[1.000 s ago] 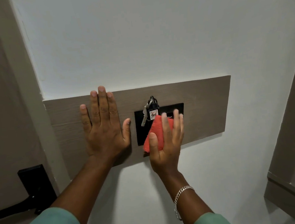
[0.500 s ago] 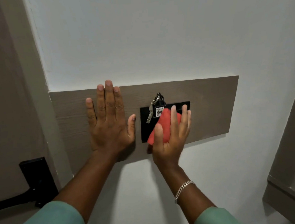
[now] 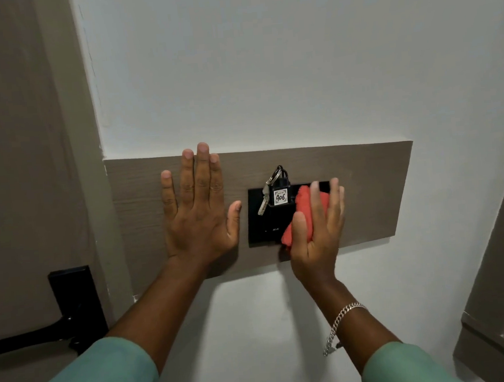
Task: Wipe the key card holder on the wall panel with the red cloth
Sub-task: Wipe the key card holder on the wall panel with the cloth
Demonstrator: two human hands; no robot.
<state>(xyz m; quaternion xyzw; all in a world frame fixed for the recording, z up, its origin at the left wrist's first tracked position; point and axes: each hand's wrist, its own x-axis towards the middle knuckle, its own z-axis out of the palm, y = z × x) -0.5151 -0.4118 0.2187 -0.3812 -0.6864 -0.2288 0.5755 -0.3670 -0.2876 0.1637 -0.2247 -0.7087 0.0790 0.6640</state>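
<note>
A black key card holder (image 3: 262, 223) is set in a brown wood wall panel (image 3: 374, 187). A black key fob (image 3: 280, 195) labelled 406 sits in its slot, and a silver key (image 3: 263, 203) hangs from its ring. My right hand (image 3: 315, 231) presses a folded red cloth (image 3: 302, 214) flat against the holder's right half, hiding that part. My left hand (image 3: 198, 213) lies flat on the panel just left of the holder, fingers spread, holding nothing.
A door (image 3: 17, 179) with a black lever handle (image 3: 59, 323) stands at the left. White wall (image 3: 265, 69) surrounds the panel. A brown cabinet edge (image 3: 501, 307) juts in at the lower right. A silver bracelet (image 3: 342, 322) hangs on my right wrist.
My right hand has slid the red cloth rightward and slightly up across the holder, uncovering the fob and the holder's left half. My left hand stays flat on the panel.
</note>
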